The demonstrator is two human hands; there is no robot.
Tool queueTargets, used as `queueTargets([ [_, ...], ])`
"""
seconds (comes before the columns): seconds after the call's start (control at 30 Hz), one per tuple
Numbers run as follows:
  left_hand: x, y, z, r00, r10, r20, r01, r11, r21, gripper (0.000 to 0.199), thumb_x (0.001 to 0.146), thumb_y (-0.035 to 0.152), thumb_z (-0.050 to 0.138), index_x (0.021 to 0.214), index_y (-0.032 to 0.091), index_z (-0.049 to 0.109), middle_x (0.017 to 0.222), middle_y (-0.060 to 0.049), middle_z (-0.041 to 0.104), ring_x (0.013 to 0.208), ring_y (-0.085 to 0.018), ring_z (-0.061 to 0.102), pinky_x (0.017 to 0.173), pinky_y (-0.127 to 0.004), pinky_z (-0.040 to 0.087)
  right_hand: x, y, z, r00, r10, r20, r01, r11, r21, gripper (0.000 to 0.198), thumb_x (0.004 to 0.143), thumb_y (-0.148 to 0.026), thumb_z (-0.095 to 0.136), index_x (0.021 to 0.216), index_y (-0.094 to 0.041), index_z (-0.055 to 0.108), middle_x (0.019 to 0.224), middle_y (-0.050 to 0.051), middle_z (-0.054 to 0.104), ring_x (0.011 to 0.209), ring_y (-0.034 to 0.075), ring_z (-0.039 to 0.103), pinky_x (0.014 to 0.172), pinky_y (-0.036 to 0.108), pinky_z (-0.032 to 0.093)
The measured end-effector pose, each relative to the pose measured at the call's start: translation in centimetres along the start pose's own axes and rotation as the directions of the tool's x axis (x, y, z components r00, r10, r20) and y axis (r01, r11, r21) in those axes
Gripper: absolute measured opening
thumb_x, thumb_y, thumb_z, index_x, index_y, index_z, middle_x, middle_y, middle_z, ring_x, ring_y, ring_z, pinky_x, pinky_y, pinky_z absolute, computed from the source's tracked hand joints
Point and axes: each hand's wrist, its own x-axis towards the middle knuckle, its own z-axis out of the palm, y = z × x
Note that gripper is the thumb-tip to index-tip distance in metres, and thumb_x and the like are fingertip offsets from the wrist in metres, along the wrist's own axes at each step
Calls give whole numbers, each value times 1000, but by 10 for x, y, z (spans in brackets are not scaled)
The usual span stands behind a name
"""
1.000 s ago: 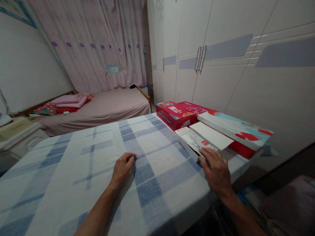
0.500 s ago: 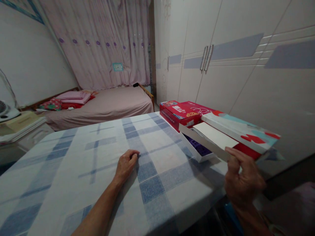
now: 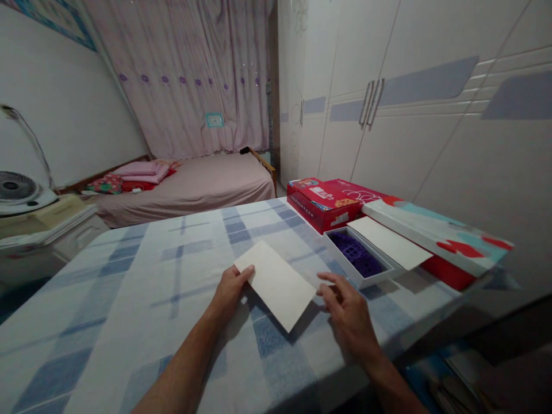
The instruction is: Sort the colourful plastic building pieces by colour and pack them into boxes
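A blank white sheet of card point(image 3: 278, 284) is tilted just above the checked tablecloth. My left hand point(image 3: 233, 287) pinches its left edge, thumb on top. At the card's right corner is my right hand point(image 3: 347, 313), fingers apart and curved; whether a fingertip touches the corner I cannot tell. To the right of that hand lies an open shallow white box point(image 3: 390, 273) with a purple lattice-like piece point(image 3: 356, 253) inside. A second white card point(image 3: 390, 241) lies beyond it, partly over the box's far side.
A red printed box point(image 3: 321, 204) and a long red, white and blue box point(image 3: 444, 230) lie along the table's right side. The blue and white cloth point(image 3: 181, 276) covers the table. Wardrobe doors point(image 3: 414, 144) rise behind; a bed point(image 3: 207, 178) stands beyond, a fan point(image 3: 21, 192) at left.
The white card has moved from the boxes at right to the table's middle. My left hand has taken hold of it, and my right hand has come inward with its fingers now apart.
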Motion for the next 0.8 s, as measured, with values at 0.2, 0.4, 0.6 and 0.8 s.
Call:
queueTargets([
  [0.2, 7, -4, 0, 969, 86, -232, -92, 996, -15, 61, 66, 29, 74, 123, 19, 55, 98, -7, 71, 82, -20, 66, 70, -30, 51, 4, 28, -48, 921, -284, -267, 55, 774, -631, 35, 88, -39, 45, 114, -19, 57, 110, 10, 61, 82, 22, 61, 63, 33, 49],
  [0.4, 12, -12, -1, 878, 242, -412, -148, 957, 248, 80, 70, 20, 66, 142, 22, 32, 118, -12, 63, 106, -24, 61, 94, -39, 46, 11, 45, -55, 951, -258, -169, 65, 704, -707, 27, 88, -40, 45, 102, -21, 57, 103, 9, 58, 82, 22, 60, 58, 31, 47],
  [0.6, 13, -9, -8, 774, 507, -379, -138, 719, 681, 63, 69, 14, 57, 131, 16, 44, 143, -19, 41, 138, -29, 33, 114, -45, 26, 15, 50, -48, 963, -245, -113, 88, 680, -728, 24, 90, -37, 42, 101, -20, 56, 95, 7, 59, 77, 22, 60, 57, 32, 44],
  [0.8, 5, -2, 2, 792, 532, -299, -170, 663, 729, 43, 69, 12, 54, 112, 15, 59, 140, -18, 44, 135, -30, 37, 114, -44, 27, 8, 36, -40, 877, -468, -107, 285, 687, -668, 26, 93, -38, 40, 97, -18, 55, 89, 8, 59, 77, 22, 59, 63, 32, 45],
])
